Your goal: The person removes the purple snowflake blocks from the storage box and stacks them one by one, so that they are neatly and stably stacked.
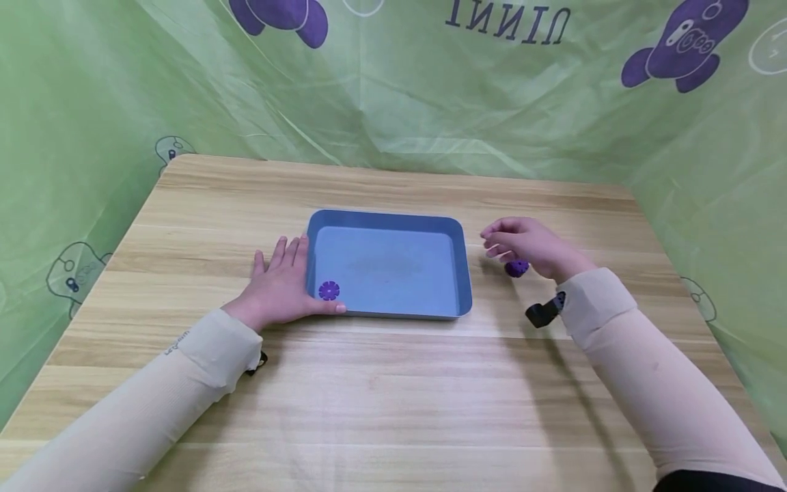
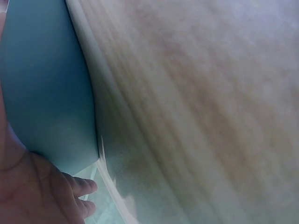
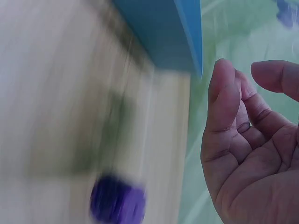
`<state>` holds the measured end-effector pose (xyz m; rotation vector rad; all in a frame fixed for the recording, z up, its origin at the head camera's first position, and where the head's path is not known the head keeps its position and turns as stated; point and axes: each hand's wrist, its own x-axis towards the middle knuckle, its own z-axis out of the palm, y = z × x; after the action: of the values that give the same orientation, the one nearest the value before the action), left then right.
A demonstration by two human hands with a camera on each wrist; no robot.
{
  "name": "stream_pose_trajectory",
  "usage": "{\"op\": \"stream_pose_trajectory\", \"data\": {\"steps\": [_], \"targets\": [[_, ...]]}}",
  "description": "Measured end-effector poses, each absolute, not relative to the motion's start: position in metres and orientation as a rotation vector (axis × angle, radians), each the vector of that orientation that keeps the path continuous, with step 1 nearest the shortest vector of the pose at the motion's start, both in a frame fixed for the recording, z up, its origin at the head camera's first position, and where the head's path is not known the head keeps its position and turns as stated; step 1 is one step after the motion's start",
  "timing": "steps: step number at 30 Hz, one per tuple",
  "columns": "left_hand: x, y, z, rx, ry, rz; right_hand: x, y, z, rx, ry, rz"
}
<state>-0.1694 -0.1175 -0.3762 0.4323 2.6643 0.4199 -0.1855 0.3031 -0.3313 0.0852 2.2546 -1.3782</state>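
Note:
A shallow blue tray [image 1: 393, 316] lies on the table. My left hand [image 1: 281, 288] is spread against its near left corner, fingers along the left side and thumb along the front edge. Inside that corner lies a flat purple flower-shaped disc [image 1: 328, 291]. My right hand [image 1: 533, 244] hovers to the right of the tray, fingers loosely bent. The right wrist view shows nothing between its thumb and fingers. Under this hand, more purple plastic [image 1: 516, 268] sits on the table, partly hidden in the head view and blurred in the right wrist view [image 3: 117, 199].
The wood-grain table [image 1: 369, 396] is surrounded by green cloth [image 1: 393, 123] at the back and sides. Dark wrist devices are strapped to both forearms; the right one [image 1: 544, 311] juts out above the tabletop.

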Motion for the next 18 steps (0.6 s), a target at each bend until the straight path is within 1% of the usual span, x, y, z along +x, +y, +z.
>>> {"op": "stream_pose_trajectory", "data": {"steps": [7, 18], "targets": [[-0.170, -0.117, -0.378, 0.426, 2.668, 0.422, -0.197, 0.252, -0.328, -0.001, 2.204, -1.371], [-0.171, -0.117, -0.380, 0.414, 2.666, 0.419, -0.213, 0.197, -0.330, -0.139, 2.157, -1.280]]}}
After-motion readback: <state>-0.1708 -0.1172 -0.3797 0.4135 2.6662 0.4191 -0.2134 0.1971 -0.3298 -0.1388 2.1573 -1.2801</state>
